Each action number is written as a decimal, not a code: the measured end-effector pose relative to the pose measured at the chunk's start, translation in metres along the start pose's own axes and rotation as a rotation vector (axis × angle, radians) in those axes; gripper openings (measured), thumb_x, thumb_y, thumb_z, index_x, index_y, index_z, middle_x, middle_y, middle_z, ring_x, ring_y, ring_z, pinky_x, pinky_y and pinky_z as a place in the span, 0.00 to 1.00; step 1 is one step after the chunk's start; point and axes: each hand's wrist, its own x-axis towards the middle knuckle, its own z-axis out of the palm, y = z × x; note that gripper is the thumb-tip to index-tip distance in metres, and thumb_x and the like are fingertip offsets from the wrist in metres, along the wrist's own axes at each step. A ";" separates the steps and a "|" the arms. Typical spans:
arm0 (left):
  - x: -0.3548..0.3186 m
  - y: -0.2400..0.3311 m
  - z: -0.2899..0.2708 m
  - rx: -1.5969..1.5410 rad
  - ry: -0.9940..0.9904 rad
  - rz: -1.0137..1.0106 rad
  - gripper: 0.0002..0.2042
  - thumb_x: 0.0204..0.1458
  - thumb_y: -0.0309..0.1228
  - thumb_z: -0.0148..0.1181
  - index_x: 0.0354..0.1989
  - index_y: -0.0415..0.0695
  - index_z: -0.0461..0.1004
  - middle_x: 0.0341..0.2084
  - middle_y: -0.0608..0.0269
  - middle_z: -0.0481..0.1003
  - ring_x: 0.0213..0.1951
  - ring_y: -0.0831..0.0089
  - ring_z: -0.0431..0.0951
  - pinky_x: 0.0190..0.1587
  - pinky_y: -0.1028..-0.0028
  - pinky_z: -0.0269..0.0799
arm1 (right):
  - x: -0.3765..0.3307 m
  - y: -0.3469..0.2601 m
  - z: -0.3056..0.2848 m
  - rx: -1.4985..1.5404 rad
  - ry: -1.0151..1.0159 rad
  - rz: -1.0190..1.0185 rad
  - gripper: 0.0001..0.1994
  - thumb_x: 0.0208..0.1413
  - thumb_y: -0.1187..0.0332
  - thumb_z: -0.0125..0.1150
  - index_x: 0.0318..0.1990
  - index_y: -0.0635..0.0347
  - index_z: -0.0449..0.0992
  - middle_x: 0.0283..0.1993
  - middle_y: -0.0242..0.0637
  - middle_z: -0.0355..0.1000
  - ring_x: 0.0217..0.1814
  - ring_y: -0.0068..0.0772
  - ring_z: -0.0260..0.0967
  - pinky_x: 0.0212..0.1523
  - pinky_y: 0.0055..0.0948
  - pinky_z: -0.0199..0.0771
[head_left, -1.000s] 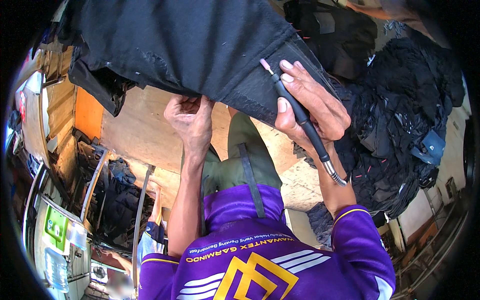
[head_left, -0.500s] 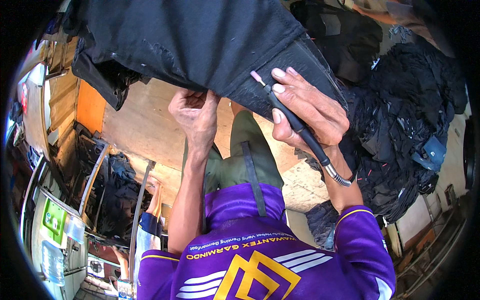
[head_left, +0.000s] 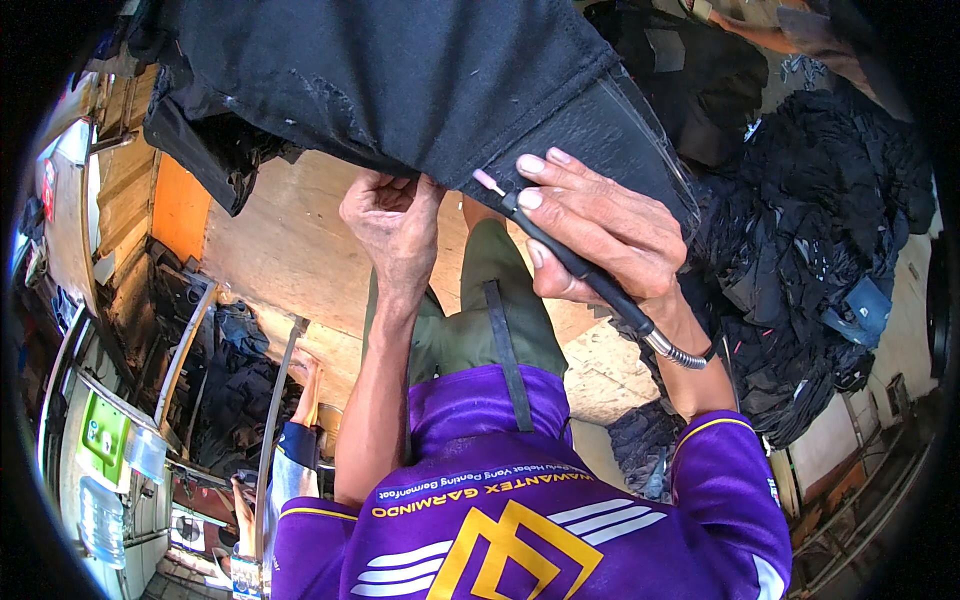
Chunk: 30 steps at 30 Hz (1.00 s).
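Note:
Black trousers (head_left: pixel 390 90), apparently denim, are drawn over a dark flat board (head_left: pixel 600 125) whose end sticks out past the hem. My right hand (head_left: pixel 610 225) holds a black rotary grinder pen (head_left: pixel 570 255) tipped with a small pink grinding stone (head_left: pixel 487 181). The stone lies at the near edge of the cloth by the hem; whether it touches, I cannot tell. A flexible metal cable sleeve leaves the pen's rear end. My left hand (head_left: pixel 395 225) is closed with its fingertips at the trousers' near edge, pinching the cloth there.
A big heap of black garments (head_left: pixel 810 240) lies on the right, with a blue cloth piece (head_left: pixel 860 310) on it. Wooden boarding (head_left: pixel 290 245) spreads below the trousers. Another person's arm (head_left: pixel 310 390) shows at lower left, near a green tray (head_left: pixel 102 440) and a clear plastic bottle (head_left: pixel 102 520).
My right hand has brought the grinder pen left and slightly down, so its pink tip is closer to my left hand. The left hand keeps its place at the cloth edge.

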 end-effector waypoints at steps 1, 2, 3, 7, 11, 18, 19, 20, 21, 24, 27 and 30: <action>0.000 0.000 0.000 -0.002 0.001 0.001 0.10 0.62 0.20 0.73 0.46 0.27 0.78 0.40 0.50 0.84 0.44 0.68 0.88 0.52 0.70 0.87 | 0.000 0.000 0.000 0.000 -0.011 -0.008 0.20 0.50 0.76 0.76 0.53 0.65 0.88 0.48 0.50 0.87 0.59 0.50 0.87 0.65 0.52 0.87; 0.000 -0.001 0.000 -0.014 0.007 -0.003 0.10 0.62 0.20 0.73 0.45 0.28 0.78 0.40 0.50 0.84 0.44 0.68 0.88 0.52 0.70 0.87 | 0.001 0.000 0.000 0.002 -0.021 -0.017 0.20 0.50 0.76 0.75 0.54 0.66 0.87 0.48 0.50 0.87 0.59 0.50 0.87 0.65 0.52 0.87; 0.000 -0.001 0.000 -0.021 0.009 -0.006 0.10 0.62 0.20 0.73 0.45 0.28 0.78 0.40 0.50 0.84 0.44 0.68 0.88 0.52 0.70 0.87 | 0.001 0.001 0.000 0.003 -0.030 -0.026 0.20 0.51 0.76 0.75 0.54 0.66 0.87 0.48 0.50 0.87 0.59 0.50 0.87 0.66 0.52 0.86; 0.000 -0.003 0.000 -0.046 0.013 -0.010 0.09 0.62 0.20 0.73 0.44 0.28 0.78 0.40 0.51 0.84 0.43 0.69 0.88 0.52 0.70 0.87 | 0.001 0.001 0.000 -0.005 -0.041 -0.027 0.19 0.52 0.75 0.75 0.53 0.66 0.87 0.47 0.50 0.87 0.58 0.50 0.87 0.65 0.52 0.87; 0.001 -0.002 -0.002 -0.003 -0.006 0.007 0.09 0.62 0.19 0.73 0.44 0.28 0.78 0.40 0.51 0.84 0.43 0.69 0.88 0.52 0.70 0.87 | -0.001 0.001 0.000 -0.036 0.025 0.008 0.18 0.52 0.74 0.76 0.52 0.66 0.88 0.46 0.50 0.87 0.58 0.50 0.87 0.65 0.52 0.87; 0.001 0.000 0.001 -0.020 0.033 -0.025 0.09 0.62 0.19 0.73 0.43 0.29 0.78 0.37 0.51 0.85 0.42 0.70 0.87 0.49 0.72 0.86 | 0.000 0.001 0.000 -0.079 0.155 0.056 0.16 0.53 0.74 0.75 0.50 0.66 0.88 0.44 0.47 0.87 0.56 0.51 0.88 0.64 0.51 0.88; 0.001 0.000 0.001 -0.015 0.037 -0.030 0.08 0.62 0.19 0.72 0.43 0.29 0.78 0.37 0.51 0.85 0.42 0.71 0.87 0.49 0.72 0.86 | 0.000 0.002 0.001 -0.090 0.166 0.055 0.15 0.53 0.74 0.75 0.49 0.66 0.88 0.44 0.47 0.87 0.56 0.52 0.88 0.63 0.51 0.88; 0.001 0.001 0.000 0.015 0.037 -0.038 0.08 0.62 0.19 0.72 0.43 0.29 0.78 0.37 0.51 0.85 0.41 0.71 0.88 0.49 0.72 0.86 | 0.000 0.002 0.001 -0.101 0.176 0.063 0.15 0.53 0.74 0.75 0.49 0.67 0.88 0.43 0.47 0.87 0.56 0.52 0.88 0.63 0.51 0.88; 0.000 0.001 0.000 0.038 0.037 -0.044 0.08 0.62 0.19 0.72 0.42 0.29 0.78 0.36 0.52 0.85 0.41 0.71 0.88 0.48 0.72 0.86 | -0.001 0.003 0.001 -0.113 0.186 0.071 0.15 0.53 0.74 0.75 0.49 0.67 0.88 0.43 0.47 0.87 0.55 0.52 0.88 0.63 0.51 0.89; -0.001 0.006 -0.001 0.090 0.031 -0.055 0.09 0.62 0.20 0.73 0.42 0.29 0.78 0.36 0.53 0.85 0.40 0.73 0.87 0.46 0.73 0.84 | -0.001 0.006 0.000 -0.129 0.228 0.070 0.15 0.53 0.73 0.75 0.48 0.68 0.88 0.43 0.46 0.86 0.55 0.51 0.88 0.62 0.51 0.89; 0.001 0.012 0.000 0.134 0.007 -0.031 0.10 0.63 0.27 0.73 0.43 0.32 0.81 0.36 0.60 0.84 0.37 0.79 0.83 0.44 0.76 0.76 | -0.001 0.004 -0.005 -0.165 0.256 0.102 0.14 0.54 0.74 0.73 0.49 0.69 0.88 0.44 0.47 0.87 0.54 0.52 0.88 0.61 0.53 0.89; 0.005 0.020 -0.005 0.100 -0.030 -0.150 0.12 0.60 0.29 0.76 0.45 0.32 0.82 0.37 0.60 0.85 0.38 0.76 0.83 0.46 0.73 0.78 | -0.002 -0.006 -0.017 -0.201 0.467 0.337 0.16 0.66 0.68 0.68 0.53 0.71 0.86 0.52 0.54 0.86 0.58 0.52 0.86 0.64 0.44 0.85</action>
